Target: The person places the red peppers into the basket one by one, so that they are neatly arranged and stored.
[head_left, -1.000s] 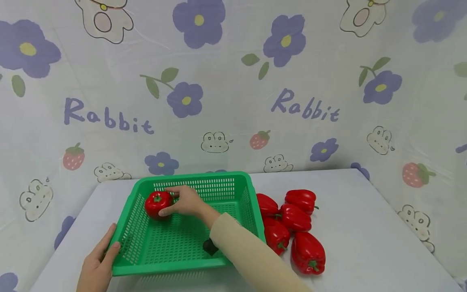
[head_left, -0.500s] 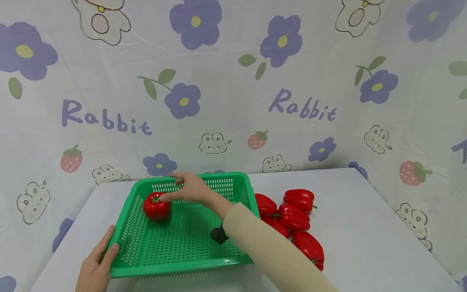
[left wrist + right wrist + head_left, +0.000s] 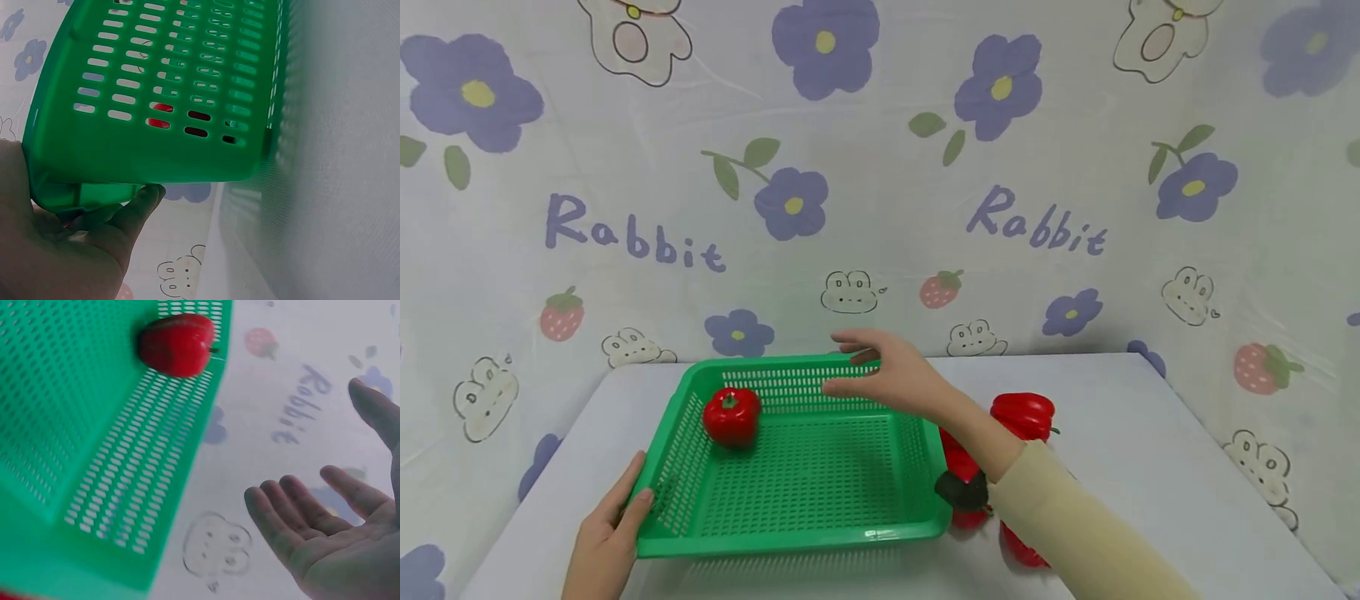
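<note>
Spread and holding nothing, the right hand (image 3: 891, 375) hovers over the back right part of the green plastic basket (image 3: 790, 543), its thumb well apart from its fingers. The left hand (image 3: 606, 529) grips the basket's left rim near the front corner. One red bell pepper (image 3: 732, 418) sits stem up inside the basket, near its back left corner; more red bell peppers (image 3: 1024, 414) lie just outside the basket's right wall, partly hidden by the right forearm (image 3: 992, 437).

Thin, perforated walls suggest the basket is light and fairly stiff, perhaps flexing a little; its rim looks the surest place to hold. The peppers' glossy skin will probably be slick, and their bodies look firm, though hard squeezing might mark them. Given their rounded shape, they are likely best cupped round the widest part, thumb opposite fingers, rather than lifted by the short stem.
</note>
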{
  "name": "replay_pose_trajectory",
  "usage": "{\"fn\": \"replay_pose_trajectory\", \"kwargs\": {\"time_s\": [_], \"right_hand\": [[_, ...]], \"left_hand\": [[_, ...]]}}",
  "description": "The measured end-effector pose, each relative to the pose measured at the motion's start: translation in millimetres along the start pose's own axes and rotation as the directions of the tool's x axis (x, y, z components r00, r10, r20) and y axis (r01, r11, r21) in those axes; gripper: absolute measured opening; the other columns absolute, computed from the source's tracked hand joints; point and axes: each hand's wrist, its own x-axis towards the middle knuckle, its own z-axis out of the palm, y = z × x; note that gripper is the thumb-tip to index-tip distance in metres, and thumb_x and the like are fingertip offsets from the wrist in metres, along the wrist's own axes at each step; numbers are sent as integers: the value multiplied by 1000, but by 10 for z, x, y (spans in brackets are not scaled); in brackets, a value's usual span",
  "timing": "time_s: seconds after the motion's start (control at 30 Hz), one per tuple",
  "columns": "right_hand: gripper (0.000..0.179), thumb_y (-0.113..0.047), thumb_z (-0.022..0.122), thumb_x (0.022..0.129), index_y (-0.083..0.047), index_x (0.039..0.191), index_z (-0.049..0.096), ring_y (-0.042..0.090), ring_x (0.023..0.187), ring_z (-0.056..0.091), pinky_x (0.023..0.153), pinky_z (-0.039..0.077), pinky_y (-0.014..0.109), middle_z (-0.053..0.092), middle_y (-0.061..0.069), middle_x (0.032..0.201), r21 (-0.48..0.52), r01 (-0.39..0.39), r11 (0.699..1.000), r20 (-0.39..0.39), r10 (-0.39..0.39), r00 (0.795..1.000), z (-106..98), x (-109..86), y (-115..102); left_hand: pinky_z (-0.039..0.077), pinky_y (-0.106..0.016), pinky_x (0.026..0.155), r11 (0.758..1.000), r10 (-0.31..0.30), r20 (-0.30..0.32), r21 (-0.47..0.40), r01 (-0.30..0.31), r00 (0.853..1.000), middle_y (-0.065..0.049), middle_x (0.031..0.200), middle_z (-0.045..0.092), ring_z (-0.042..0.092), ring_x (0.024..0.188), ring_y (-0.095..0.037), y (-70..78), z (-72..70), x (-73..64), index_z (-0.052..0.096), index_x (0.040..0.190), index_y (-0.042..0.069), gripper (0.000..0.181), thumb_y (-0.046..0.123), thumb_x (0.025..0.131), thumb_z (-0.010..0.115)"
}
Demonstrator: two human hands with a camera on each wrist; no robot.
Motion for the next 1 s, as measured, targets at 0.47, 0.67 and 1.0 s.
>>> {"fn": "replay_pose_trajectory", "kwargs": {"time_s": [0.47, 0.67, 1.0], "right_hand": [[60, -36, 78, 87, -22, 141, 55, 20, 118, 56, 93, 50, 42, 58, -2, 133, 10, -65, 998, -284, 65, 957, -565, -1133, 357], [58, -34, 77, 88, -19, 139, 55, 25, 117, 57, 86, 53, 34, 59, 1, 130, 47, -159, 986, -395, 164, 904, -571, -1533, 582], [59, -30, 81, 85, -15, 137, 58, 3, 112, 53, 85, 44, 12, 60, -3, 127, -106, -193, 975, -482, 119, 868, -534, -1926, 929]], "left_hand": [[27, 1, 82, 997, 62, -29, -33, -63, 998, -9, 158, 22, 22, 142, -33, -11, 35, 1, 20, 158, 19, 63, 47, 105, 41], [26, 1, 82, 997, 79, -17, -21, -80, 997, -9, 159, 21, 22, 142, -34, -20, 1, 5, 19, 158, 19, 64, 48, 105, 39], [28, -48, 110, 999, 45, -4, -17, -45, 999, -9, 160, 18, 19, 143, -35, -5, 14, 9, 17, 158, 18, 67, 51, 104, 39]]}}
